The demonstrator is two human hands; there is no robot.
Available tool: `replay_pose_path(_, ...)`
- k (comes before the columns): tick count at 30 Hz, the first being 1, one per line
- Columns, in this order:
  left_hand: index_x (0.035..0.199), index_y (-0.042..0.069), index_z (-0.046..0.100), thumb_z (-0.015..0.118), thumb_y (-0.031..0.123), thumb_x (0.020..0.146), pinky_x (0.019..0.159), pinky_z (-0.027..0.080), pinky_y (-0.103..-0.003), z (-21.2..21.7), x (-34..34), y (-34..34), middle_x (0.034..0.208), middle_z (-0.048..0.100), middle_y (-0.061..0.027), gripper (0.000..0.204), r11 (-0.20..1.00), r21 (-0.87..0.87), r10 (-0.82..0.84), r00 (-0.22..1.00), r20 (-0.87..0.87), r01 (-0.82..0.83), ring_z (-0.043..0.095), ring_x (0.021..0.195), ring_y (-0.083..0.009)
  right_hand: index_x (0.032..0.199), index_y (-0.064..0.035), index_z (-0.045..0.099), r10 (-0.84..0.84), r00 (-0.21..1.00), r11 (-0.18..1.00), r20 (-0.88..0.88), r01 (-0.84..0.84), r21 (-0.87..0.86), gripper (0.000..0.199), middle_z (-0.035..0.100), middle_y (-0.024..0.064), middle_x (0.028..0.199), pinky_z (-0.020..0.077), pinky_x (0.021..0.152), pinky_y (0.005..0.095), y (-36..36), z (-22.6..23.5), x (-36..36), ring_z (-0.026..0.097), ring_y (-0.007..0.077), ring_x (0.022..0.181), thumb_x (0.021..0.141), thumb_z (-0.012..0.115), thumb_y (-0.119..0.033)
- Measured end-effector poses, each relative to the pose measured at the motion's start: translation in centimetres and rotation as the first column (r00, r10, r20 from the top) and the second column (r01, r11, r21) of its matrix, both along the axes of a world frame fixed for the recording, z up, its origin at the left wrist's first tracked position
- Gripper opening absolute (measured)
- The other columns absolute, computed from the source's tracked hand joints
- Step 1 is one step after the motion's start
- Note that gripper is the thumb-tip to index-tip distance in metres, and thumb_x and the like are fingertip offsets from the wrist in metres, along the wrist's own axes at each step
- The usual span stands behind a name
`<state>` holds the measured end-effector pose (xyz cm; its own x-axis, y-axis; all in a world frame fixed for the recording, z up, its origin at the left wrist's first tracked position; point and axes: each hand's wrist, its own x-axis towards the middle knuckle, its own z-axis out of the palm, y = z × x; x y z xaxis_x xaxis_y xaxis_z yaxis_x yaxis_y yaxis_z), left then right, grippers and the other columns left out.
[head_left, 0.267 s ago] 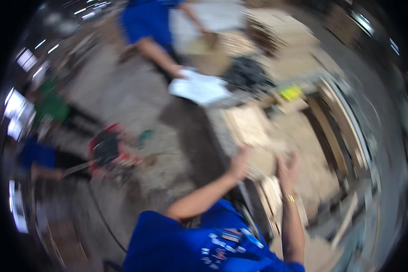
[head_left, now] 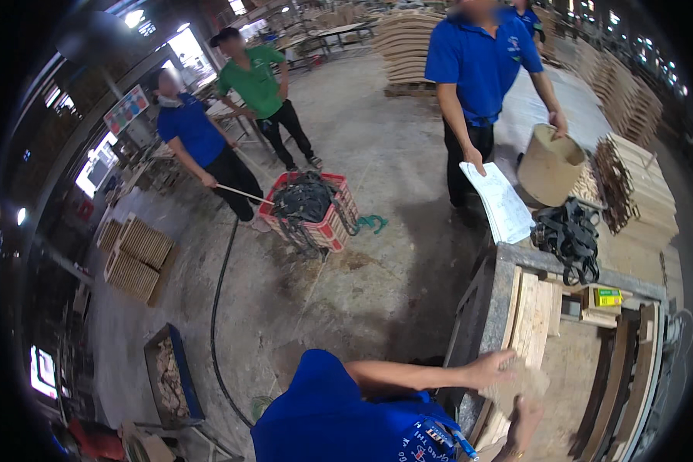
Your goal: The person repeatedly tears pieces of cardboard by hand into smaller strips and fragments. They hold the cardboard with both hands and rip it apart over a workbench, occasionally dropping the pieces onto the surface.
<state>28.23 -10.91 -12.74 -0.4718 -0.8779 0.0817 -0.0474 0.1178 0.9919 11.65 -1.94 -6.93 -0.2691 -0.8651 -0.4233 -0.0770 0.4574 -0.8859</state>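
Now steadier than a moment ago, the left hand (head_left: 494, 368) lies with fingers spread on a wooden board (head_left: 530, 327) atop the worktop (head_left: 508, 269), the right hand (head_left: 525, 412) near, grip unclear.

Red crate (head_left: 325, 223), black straps (head_left: 571, 235)

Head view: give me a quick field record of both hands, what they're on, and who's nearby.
left hand: flat on a pale wooden board, fingers spread
right hand: low in frame, blurred, at the board stack; grip unclear
surface: metal-edged bench
on bench: black straps, small yellow-green box
nearby: person in blue shirt holding papers and a round tan drum
floor: red crate
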Motion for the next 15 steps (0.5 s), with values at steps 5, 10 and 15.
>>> replay_pose_path(5, 0.087, 0.0, 0.053, 0.059, 0.022, 0.086, 0.056, 0.048, -0.028, 2.7, 1.4, 2.0, 0.079, 0.063, -0.0091, 0.023, 0.836, 0.391, -0.356, 0.923, -0.145, 0.384, 0.062, 0.068, -0.0128, 0.099, 0.0073, 0.061, 0.109, 0.93, 0.983, -0.351, -0.049, 0.176, 0.041, 0.064, 0.0167, 0.095, 0.0451, 0.084, 0.0394, 10.8, -4.1, -7.1, 0.059, 0.0288, 0.088, 0.082, 0.063, -0.03)
replay_pose_path(10, 0.082, 0.0, 0.054, 0.059, 0.02, 0.086, 0.05, 0.048, -0.028, 0.1, -1.5, 2.2, 0.07, 0.062, -0.0071, 0.021, 0.875, 0.224, -0.424, 0.903, -0.071, 0.428, 0.061, 0.059, -0.0129, 0.098, 0.0079, 0.06, 0.173, 0.154, 0.943, -0.973, -0.312, 0.118, 0.032, 0.064, 0.0166, 0.091, 0.05, 0.07, 0.0389, 17.6, -6.4, -7.4, 0.061, 0.0256, 0.077, 0.085, 0.061, -0.021)
replay_pose_path(15, 0.079, 0.001, 0.055, 0.059, 0.017, 0.084, 0.052, 0.046, -0.03, 1.0, -4.9, 2.0, 0.068, 0.061, -0.008, 0.017, 0.768, 0.222, -0.622, 0.783, 0.031, 0.601, 0.059, 0.059, -0.0126, 0.108, 0.007, 0.054, -0.015, 0.505, 0.998, -0.863, 0.056, 0.015, 0.038, 0.061, 0.0158, 0.101, 0.0512, 0.073, 0.0335, 19.9, -10.1, -3.8, 0.061, 0.0228, 0.086, 0.08, 0.064, -0.018)
